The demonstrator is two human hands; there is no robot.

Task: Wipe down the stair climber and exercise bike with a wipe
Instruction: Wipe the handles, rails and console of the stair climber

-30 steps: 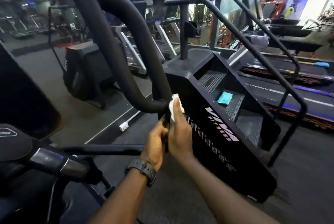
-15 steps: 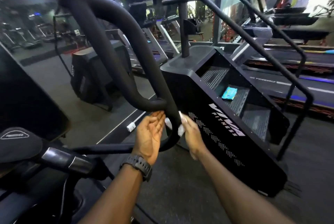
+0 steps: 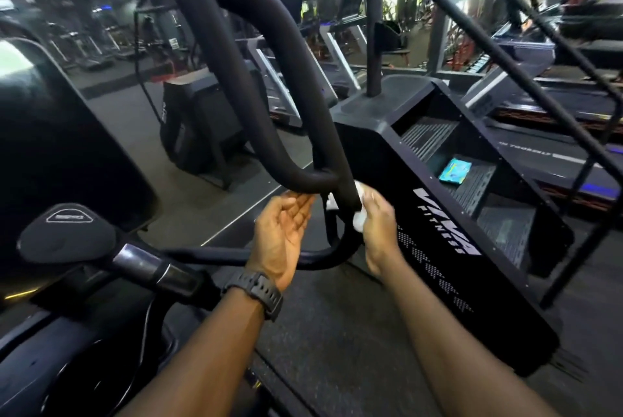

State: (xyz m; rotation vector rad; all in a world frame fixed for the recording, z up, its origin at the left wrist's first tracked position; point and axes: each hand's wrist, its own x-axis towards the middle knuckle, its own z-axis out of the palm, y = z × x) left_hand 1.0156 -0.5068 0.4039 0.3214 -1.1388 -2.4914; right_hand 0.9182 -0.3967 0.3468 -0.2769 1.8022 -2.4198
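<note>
Right hand [image 3: 377,228] at frame centre, fingers curled round crumpled white wipe [image 3: 359,211], pressing it against thick black padded handrail [image 3: 236,56] just below its bend. Wipe wraps rail, part showing on rail's left side. Left hand [image 3: 281,234] just left of rail, palm up, fingers relaxed, holding nothing; black wristwatch [image 3: 258,292] below. Black stair climber [image 3: 448,248] at right, teal packet [image 3: 455,171] on its step.

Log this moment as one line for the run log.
right hand: presses wipe on handlebar | left hand: open, beside bar | wipe pack: on stair climber step
</note>
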